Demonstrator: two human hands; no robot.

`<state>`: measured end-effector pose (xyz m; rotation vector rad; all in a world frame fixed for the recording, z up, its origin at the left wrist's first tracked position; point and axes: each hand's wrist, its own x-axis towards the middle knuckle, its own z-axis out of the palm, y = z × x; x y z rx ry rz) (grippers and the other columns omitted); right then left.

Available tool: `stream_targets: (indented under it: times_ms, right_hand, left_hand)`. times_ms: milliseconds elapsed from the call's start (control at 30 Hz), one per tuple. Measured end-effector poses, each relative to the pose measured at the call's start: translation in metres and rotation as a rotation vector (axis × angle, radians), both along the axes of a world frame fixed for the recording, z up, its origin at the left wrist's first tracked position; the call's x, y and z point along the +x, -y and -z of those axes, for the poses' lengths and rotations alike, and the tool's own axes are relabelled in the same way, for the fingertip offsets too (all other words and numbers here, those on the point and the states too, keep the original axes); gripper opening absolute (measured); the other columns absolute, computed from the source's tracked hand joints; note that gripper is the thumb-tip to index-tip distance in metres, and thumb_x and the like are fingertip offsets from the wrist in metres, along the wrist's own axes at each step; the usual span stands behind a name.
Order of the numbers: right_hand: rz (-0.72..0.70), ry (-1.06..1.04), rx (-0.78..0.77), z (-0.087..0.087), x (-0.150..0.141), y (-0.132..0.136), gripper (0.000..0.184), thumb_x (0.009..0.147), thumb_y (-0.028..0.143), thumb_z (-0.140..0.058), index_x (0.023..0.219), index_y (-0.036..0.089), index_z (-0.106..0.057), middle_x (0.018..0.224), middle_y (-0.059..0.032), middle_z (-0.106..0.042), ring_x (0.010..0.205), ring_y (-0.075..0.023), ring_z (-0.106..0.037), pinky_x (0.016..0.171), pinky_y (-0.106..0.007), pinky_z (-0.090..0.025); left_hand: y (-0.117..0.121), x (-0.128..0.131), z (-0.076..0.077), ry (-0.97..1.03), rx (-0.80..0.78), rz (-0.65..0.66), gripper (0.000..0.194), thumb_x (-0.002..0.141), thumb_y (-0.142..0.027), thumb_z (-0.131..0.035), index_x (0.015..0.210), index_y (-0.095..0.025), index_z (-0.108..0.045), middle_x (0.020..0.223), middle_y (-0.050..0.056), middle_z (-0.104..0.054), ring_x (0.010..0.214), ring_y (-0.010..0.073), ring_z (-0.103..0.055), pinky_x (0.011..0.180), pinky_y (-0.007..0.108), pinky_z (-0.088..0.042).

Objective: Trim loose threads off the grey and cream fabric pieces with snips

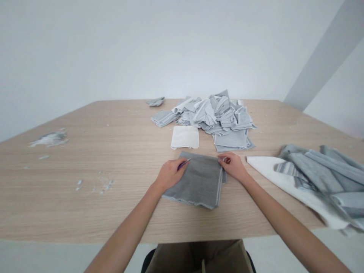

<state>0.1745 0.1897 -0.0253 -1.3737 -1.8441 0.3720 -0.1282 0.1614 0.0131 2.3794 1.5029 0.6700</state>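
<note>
A folded dark grey cloth (197,180) lies on the table in front of me, its lower edge frayed. My left hand (170,172) rests on the cloth's left side, fingers closed around a slim purple tool with a pale pointed tip (184,163); its exact kind is too small to tell. At the upper right corner of the cloth, my right hand (231,165) pinches the edge between thumb and fingers. A small layer of the cloth sticks out below that hand.
Beyond the cloth lie a white folded cloth (185,137) and a heap of grey cloths (213,113). More grey fabric (321,170) is piled at right over a white piece (270,170). Lint and scraps (51,139) lie at left on the wooden table (119,151).
</note>
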Motion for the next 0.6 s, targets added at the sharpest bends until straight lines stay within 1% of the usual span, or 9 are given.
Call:
stream_targets:
  times_ms: [133, 233, 333, 433, 467, 500, 533, 600]
  right_hand:
    - [0.009, -0.027, 0.016, -0.001, -0.003, 0.002, 0.018, 0.081, 0.025, -0.066, 0.091, 0.019, -0.078, 0.088, -0.008, -0.077, 0.07, -0.0189, -0.065, 0.07, -0.032, -0.051]
    - [0.021, -0.06, 0.041, -0.005, -0.004, 0.004, 0.017, 0.082, 0.026, -0.064, 0.09, 0.019, -0.078, 0.085, -0.0073, -0.076, 0.068, -0.018, -0.063, 0.067, -0.031, -0.05]
    - [0.056, -0.115, 0.098, -0.016, -0.001, 0.008, 0.022, 0.088, 0.03, -0.059, 0.092, 0.017, -0.077, 0.084, -0.0083, -0.074, 0.067, -0.0175, -0.06, 0.064, -0.031, -0.048]
    - [0.071, -0.173, 0.161, -0.035, -0.001, 0.022, 0.029, 0.093, 0.037, -0.057, 0.102, 0.018, -0.076, 0.083, -0.0077, -0.069, 0.066, -0.0171, -0.056, 0.06, -0.029, -0.045]
    - [0.043, -0.194, 0.171, -0.041, -0.004, 0.03, 0.03, 0.094, 0.039, -0.057, 0.104, 0.019, -0.076, 0.083, -0.007, -0.069, 0.066, -0.0169, -0.056, 0.058, -0.029, -0.045]
    - [-0.015, -0.207, 0.165, -0.047, -0.009, 0.04, 0.029, 0.094, 0.041, -0.058, 0.104, 0.02, -0.076, 0.081, -0.0061, -0.068, 0.065, -0.0165, -0.056, 0.057, -0.028, -0.044]
    - [-0.105, -0.209, 0.142, -0.053, -0.016, 0.052, 0.028, 0.094, 0.042, -0.06, 0.103, 0.021, -0.076, 0.081, -0.0052, -0.067, 0.065, -0.0161, -0.056, 0.056, -0.028, -0.044]
    - [-0.345, -0.135, 0.039, -0.06, -0.034, 0.078, 0.025, 0.09, 0.043, -0.067, 0.102, 0.023, -0.077, 0.085, -0.0046, -0.069, 0.068, -0.0158, -0.059, 0.059, -0.027, -0.047]
  left_hand:
    - [0.001, 0.0, -0.001, -0.002, -0.005, -0.002, 0.035, 0.103, -0.042, -0.041, 0.112, -0.024, -0.07, 0.101, 0.006, -0.078, 0.091, 0.023, -0.073, 0.079, 0.03, -0.048]
    - [0.001, 0.0, -0.003, -0.004, -0.005, -0.011, 0.035, 0.103, -0.041, -0.041, 0.112, -0.024, -0.07, 0.101, 0.006, -0.078, 0.091, 0.0234, -0.073, 0.08, 0.031, -0.049]
    - [0.002, 0.0, -0.004, -0.003, -0.001, -0.02, 0.036, 0.103, -0.04, -0.039, 0.111, -0.023, -0.07, 0.102, 0.007, -0.078, 0.092, 0.0244, -0.073, 0.08, 0.032, -0.049]
    - [0.003, 0.001, -0.005, 0.004, 0.006, -0.022, 0.036, 0.104, -0.039, -0.038, 0.112, -0.023, -0.069, 0.104, 0.007, -0.078, 0.095, 0.024, -0.073, 0.082, 0.031, -0.05]
    - [0.003, 0.001, -0.005, 0.004, 0.007, -0.018, 0.036, 0.104, -0.039, -0.038, 0.112, -0.024, -0.069, 0.103, 0.007, -0.078, 0.094, 0.0236, -0.073, 0.083, 0.031, -0.05]
    - [0.003, 0.001, -0.004, 0.002, 0.009, -0.013, 0.035, 0.104, -0.039, -0.038, 0.112, -0.024, -0.069, 0.103, 0.006, -0.078, 0.094, 0.0232, -0.073, 0.083, 0.031, -0.05]
    - [0.004, 0.001, -0.004, -0.002, 0.01, -0.005, 0.035, 0.104, -0.039, -0.039, 0.112, -0.025, -0.069, 0.102, 0.006, -0.078, 0.093, 0.0229, -0.073, 0.082, 0.03, -0.05]
    - [0.004, 0.002, -0.003, -0.011, 0.012, 0.009, 0.033, 0.103, -0.039, -0.041, 0.113, -0.025, -0.07, 0.101, 0.005, -0.078, 0.092, 0.0233, -0.073, 0.079, 0.03, -0.05]
